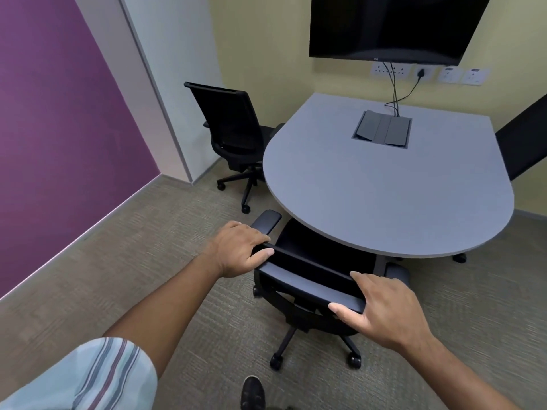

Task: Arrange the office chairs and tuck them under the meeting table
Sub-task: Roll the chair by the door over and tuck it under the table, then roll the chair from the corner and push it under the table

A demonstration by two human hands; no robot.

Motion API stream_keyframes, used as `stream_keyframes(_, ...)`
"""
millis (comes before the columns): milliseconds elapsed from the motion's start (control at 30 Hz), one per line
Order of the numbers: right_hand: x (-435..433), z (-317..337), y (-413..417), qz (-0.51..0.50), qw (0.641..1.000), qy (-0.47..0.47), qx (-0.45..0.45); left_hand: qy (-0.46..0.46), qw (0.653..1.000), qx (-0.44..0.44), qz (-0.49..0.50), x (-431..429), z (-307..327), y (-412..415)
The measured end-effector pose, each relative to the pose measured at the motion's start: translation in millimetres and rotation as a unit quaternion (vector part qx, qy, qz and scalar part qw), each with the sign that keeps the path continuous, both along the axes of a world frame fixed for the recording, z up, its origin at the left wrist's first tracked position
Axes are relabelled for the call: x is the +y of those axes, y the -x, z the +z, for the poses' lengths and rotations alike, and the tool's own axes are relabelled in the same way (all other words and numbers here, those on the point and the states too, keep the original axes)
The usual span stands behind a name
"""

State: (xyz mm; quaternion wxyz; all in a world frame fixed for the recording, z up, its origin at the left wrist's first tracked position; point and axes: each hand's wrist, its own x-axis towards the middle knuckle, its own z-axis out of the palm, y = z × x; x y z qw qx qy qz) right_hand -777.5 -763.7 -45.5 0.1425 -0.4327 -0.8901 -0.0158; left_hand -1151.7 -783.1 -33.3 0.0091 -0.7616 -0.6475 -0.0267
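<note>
**Both hands on the chair back, seat partly under the table**

Left hand [241, 250] and right hand [381, 312] each grasp the top edge of the near office chair [307, 279], its seat tucked partway under the grey meeting table [384, 187]. Second chair [233, 131] stands further off at the table's left side, wall-mounted TV [393, 25] behind.

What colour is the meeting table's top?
Light grey table top, plain and unpatterned; clearest in the head view.
</note>
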Motion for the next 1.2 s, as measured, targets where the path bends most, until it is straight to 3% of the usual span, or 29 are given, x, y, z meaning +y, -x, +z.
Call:
stream_keyframes(267, -9.2, 1.0, -1.9, -0.002, 1.0, 0.009, -0.013, -0.003, 1.0, -0.021, -0.011, -5.2, -0.5, -0.9)
stream_keyframes(433, -7.4, 17.8, -1.9, -0.013, 0.992, 0.106, -0.06, 0.017, 0.999, -0.022, -0.016, -4.7, 1.5, -1.4)
stream_keyframes(567, 9.7, 30.8, 13.1, -0.046, 0.986, 0.151, -0.044, 0.047, 0.998, -0.03, -0.023, 6.8, 9.7, 7.3)
stream_keyframes(700, 38.8, 38.0, 42.7, -0.064, 0.988, 0.143, -0.018, 0.024, 0.996, -0.087, 0.01, 25.0, 20.3, 24.1)
stream_keyframes(867, 82.6, 37.8, 95.2, -0.061, 0.991, 0.122, -0.001, 0.016, 0.992, -0.099, 0.071, 49.0, 24.5, 67.6)
stream_keyframes(1200, 145.0, 62.1, 224.3, -0.043, 0.992, 0.121, 0.0, -0.025, 0.99, -0.05, 0.127, 88.2, 33.5, 148.8)
